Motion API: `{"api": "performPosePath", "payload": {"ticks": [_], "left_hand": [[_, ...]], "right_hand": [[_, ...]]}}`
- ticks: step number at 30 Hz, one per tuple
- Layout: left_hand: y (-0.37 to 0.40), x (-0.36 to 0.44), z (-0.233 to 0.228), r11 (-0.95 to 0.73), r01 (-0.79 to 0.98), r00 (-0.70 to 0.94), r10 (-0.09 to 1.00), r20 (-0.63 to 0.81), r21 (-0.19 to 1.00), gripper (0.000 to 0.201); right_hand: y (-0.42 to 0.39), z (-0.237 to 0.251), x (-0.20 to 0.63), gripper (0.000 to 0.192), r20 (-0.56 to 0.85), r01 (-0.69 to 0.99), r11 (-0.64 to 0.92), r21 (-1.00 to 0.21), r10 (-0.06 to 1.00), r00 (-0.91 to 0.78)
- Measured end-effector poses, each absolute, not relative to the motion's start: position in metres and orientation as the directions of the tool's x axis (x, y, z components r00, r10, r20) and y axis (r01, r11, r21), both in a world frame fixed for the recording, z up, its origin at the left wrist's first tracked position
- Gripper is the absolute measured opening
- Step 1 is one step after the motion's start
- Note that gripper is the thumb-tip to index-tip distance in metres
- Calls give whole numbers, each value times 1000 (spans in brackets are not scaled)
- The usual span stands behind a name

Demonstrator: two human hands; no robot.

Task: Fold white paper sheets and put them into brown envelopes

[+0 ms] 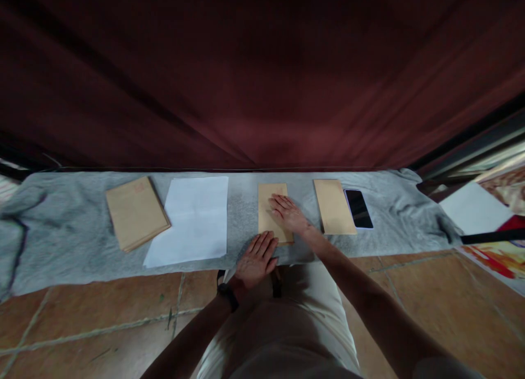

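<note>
A brown envelope (pixel 269 215) on the grey cloth (pixel 61 226) was pressed flat by the right hand (pixel 289 214) and left hand (pixel 256 260), fingers extended and held together.

A mottled grey cloth (pixel 246 187) covers the long surface, and every other colour sits in relation to it. On it, at the middle, lies a plain tan envelope (pixel 267 204); a second tan envelope (pixel 334 207) lies further right on the cloth, with a glossy black phone (pixel 359 208) edged in pale lilac just beside it. Left of middle on the cloth is a white sheet of paper (pixel 192 220), and further left a stack of tan envelopes (pixel 136 212) bearing a faint reddish stamp. Behind the cloth hangs a dark maroon curtain (pixel 262 73). Below the cloth's near edge runs an orange-brown tiled floor (pixel 102 308) with pale grout lines. A black wristband (pixel 228 296) shows there too.
</note>
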State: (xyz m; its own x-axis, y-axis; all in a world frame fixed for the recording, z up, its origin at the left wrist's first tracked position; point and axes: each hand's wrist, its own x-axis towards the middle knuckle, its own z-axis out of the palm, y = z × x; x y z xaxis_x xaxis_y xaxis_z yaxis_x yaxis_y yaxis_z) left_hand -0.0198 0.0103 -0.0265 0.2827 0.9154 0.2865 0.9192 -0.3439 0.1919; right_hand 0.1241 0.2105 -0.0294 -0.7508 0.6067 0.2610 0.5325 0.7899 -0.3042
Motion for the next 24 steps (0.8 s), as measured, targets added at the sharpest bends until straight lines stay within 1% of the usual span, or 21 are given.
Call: {"api": "performPosePath", "payload": {"ticks": [3, 6, 11, 18, 24], "left_hand": [[11, -19, -27, -344, 919, 283, 915, 288, 192, 52], [10, -19, -26, -347, 920, 290, 916, 276, 185, 52], [11, -18, -24, -343, 920, 284, 917, 279, 190, 50], [13, -17, -22, -324, 916, 254, 926, 280, 237, 42], [22, -14, -18, -271, 906, 170, 937, 306, 326, 35]], "right_hand": [[189, -28, 140, 47, 270, 514, 793, -328, 600, -753], [168, -26, 154, 49, 244, 510, 791, -338, 597, -764], [137, -26, 170, 47, 233, 505, 792, -342, 592, -771], [110, -28, 192, 45, 258, 438, 798, -414, 565, -784], [100, -33, 199, 41, 282, 430, 749, -504, 614, -737]]}}
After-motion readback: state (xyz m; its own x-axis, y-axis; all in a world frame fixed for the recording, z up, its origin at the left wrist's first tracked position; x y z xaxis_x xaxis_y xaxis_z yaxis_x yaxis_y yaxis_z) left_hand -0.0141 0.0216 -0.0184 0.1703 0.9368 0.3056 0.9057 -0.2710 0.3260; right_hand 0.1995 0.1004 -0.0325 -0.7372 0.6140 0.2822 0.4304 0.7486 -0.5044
